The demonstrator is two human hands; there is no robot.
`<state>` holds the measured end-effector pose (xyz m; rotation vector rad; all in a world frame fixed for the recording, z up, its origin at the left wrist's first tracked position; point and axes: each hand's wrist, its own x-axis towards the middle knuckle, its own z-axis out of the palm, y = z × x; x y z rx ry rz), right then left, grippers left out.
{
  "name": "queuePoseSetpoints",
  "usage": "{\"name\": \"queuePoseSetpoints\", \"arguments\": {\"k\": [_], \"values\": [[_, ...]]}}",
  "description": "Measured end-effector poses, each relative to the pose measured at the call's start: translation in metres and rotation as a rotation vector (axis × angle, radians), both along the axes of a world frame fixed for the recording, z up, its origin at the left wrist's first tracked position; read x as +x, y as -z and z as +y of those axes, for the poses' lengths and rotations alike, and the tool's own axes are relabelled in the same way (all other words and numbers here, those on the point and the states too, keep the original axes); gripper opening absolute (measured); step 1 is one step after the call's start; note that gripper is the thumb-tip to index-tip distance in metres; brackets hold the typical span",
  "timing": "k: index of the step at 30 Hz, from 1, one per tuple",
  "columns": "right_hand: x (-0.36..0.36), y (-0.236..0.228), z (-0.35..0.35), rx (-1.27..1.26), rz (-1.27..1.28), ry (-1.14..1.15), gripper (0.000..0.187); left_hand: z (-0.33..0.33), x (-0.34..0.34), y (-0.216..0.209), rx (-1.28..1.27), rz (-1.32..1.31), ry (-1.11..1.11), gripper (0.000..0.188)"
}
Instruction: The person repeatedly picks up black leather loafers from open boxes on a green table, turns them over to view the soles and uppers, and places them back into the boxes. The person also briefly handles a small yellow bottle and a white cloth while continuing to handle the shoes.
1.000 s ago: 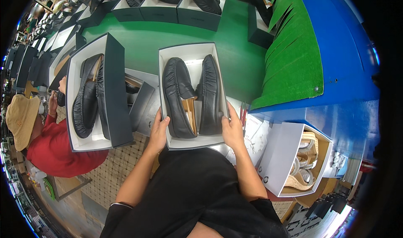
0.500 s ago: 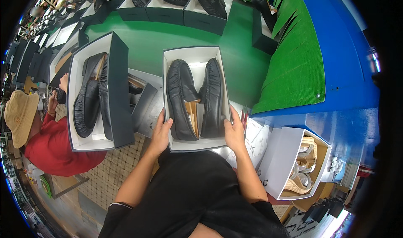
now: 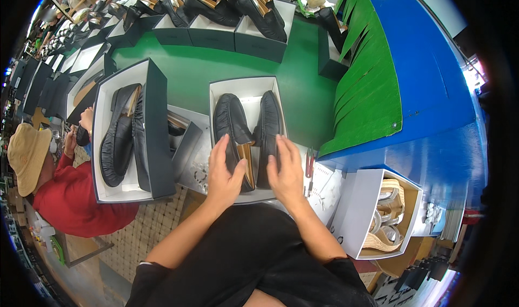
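Note:
A dark shoebox with white inner walls (image 3: pixel 243 85) lies in front of me, a pair of black loafers inside. My left hand (image 3: pixel 224 172) is over the near end of the left loafer (image 3: pixel 228 112), fingers stretched and thumb apart. My right hand (image 3: pixel 286 172) hovers in the same way by the near end of the right loafer (image 3: pixel 268 115). Both hands are open; whether the fingertips touch the leather I cannot tell. A tan insert (image 3: pixel 246 163) shows in the left loafer's opening.
Another open shoebox (image 3: pixel 162 139) with black loafers stands at left, near a person in a red top (image 3: pixel 81 199). Several boxed shoes line the far side of the green belt (image 3: pixel 184 69). Right are a green flap curtain (image 3: pixel 373 90) and a white box (image 3: pixel 348 215) of wedge sandals.
Both hands have let go of the shoebox's sides and moved inward over the loafers, fingers now spread. The box appears slightly lower in view.

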<state>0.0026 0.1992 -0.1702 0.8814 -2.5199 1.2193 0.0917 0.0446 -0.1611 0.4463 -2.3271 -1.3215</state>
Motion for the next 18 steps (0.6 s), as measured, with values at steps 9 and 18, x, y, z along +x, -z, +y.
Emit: {"name": "queuePoseSetpoints", "arguments": {"k": [9,18], "values": [[0.005,0.021,-0.029,0.548,-0.117,0.051,0.091,0.011,-0.016,0.035,-0.071,-0.210,-0.123,0.089],[0.003,0.036,-0.032,0.604,0.062,0.087,0.086,0.017,-0.018,0.029,-0.081,-0.314,-0.122,0.100]]}}
